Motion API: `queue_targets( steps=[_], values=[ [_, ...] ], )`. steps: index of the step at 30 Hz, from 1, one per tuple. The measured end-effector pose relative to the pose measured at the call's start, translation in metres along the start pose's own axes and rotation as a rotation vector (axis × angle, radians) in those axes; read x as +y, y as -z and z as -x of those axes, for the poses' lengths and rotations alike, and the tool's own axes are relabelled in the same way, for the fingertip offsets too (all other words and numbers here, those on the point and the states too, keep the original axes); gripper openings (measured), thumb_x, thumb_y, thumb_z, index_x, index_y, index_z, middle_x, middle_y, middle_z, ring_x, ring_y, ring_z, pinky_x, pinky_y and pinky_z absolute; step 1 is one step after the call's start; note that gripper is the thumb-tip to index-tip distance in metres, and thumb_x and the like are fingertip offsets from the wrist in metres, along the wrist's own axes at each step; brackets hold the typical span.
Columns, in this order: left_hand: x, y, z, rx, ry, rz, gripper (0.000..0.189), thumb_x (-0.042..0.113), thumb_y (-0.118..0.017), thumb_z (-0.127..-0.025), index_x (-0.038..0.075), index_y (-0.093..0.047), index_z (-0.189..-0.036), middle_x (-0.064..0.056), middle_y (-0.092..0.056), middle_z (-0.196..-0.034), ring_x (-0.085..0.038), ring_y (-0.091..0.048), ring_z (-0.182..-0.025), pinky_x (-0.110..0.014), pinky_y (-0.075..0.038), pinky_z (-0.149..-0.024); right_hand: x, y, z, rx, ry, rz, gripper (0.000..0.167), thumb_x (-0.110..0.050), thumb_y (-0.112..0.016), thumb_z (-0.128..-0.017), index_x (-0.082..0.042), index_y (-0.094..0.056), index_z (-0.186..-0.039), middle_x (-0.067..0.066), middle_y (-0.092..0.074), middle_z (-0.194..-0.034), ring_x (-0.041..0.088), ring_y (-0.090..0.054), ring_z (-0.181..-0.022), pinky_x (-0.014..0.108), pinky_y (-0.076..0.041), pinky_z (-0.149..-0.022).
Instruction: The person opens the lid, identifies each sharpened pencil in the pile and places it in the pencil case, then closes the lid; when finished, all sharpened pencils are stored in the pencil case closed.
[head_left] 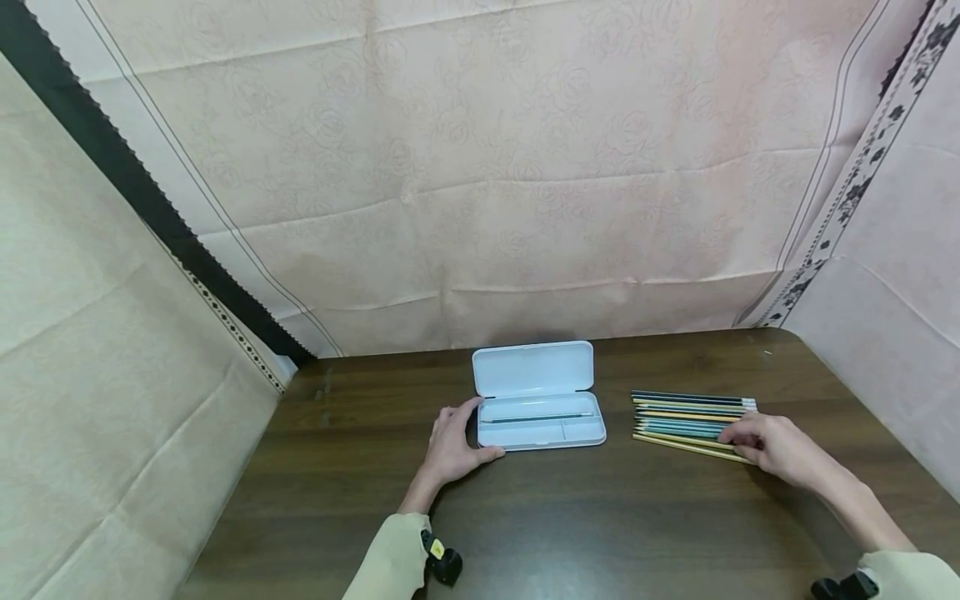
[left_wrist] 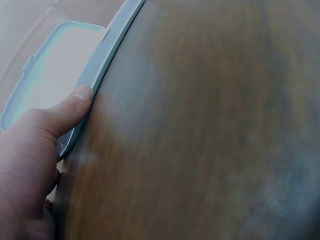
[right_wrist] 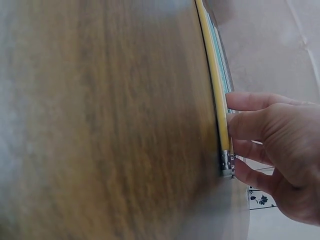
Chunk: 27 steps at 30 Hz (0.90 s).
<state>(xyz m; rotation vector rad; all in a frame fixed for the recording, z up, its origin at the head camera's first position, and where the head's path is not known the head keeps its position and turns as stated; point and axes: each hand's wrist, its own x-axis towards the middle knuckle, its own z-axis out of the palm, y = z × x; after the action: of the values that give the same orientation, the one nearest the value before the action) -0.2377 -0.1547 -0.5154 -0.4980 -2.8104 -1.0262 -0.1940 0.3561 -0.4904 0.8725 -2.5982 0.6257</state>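
A light blue pencil case (head_left: 542, 447) lies with its lid (head_left: 534, 369) raised at the back. One teal pencil (head_left: 536, 418) rests lengthwise inside it. My left hand (head_left: 453, 443) holds the case by its left end, the thumb at the front edge and the fingers around the back left corner. To the right, several pencils lie side by side, with dark pencils (head_left: 690, 396) at the back and yellow pencils (head_left: 690, 448) in front. My right hand (head_left: 772, 446) pinches at their right ends, its bent fingertips by a yellow pencil (right_wrist: 218, 95) with a metal-banded end.
Brown wood-grain table (head_left: 555, 517) lies under everything. Pale patterned cloth (head_left: 525, 208) rises behind the table's back edge and at both sides. Bare tabletop separates the case from the pencils. Each wrist wears a small black camera, the left one (head_left: 444, 562) near the sleeve.
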Motion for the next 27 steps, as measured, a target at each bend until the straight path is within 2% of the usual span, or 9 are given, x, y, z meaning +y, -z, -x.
queue_targets(
  steps=[11,27],
  values=[
    [-0.002,-0.001,-0.002,-0.003,0.009,-0.009,0.093,0.052,-0.084,-0.075,0.015,-0.044,-0.150,-0.005,-0.054,-0.139,-0.025,-0.042,-0.117,-0.050,-0.038,-0.094,-0.003,0.000,0.001,-0.035,-0.057,0.009,0.036,0.015,-0.079,-0.071,-0.016,-0.072,-0.088,-0.018,-0.059,-0.078,-0.005,-0.046,-0.066,0.026,-0.043,-0.053],
    [-0.002,-0.001,0.000,0.004,0.000,0.001,0.093,0.053,-0.085,-0.075,0.015,-0.045,-0.150,-0.005,-0.054,-0.139,-0.025,-0.042,-0.117,-0.050,-0.039,-0.095,-0.013,-0.001,-0.013,-0.017,-0.013,-0.007,0.035,0.013,-0.080,-0.072,-0.015,-0.073,-0.091,-0.014,-0.062,-0.082,-0.003,-0.051,-0.071,0.027,-0.046,-0.056]
  ],
)
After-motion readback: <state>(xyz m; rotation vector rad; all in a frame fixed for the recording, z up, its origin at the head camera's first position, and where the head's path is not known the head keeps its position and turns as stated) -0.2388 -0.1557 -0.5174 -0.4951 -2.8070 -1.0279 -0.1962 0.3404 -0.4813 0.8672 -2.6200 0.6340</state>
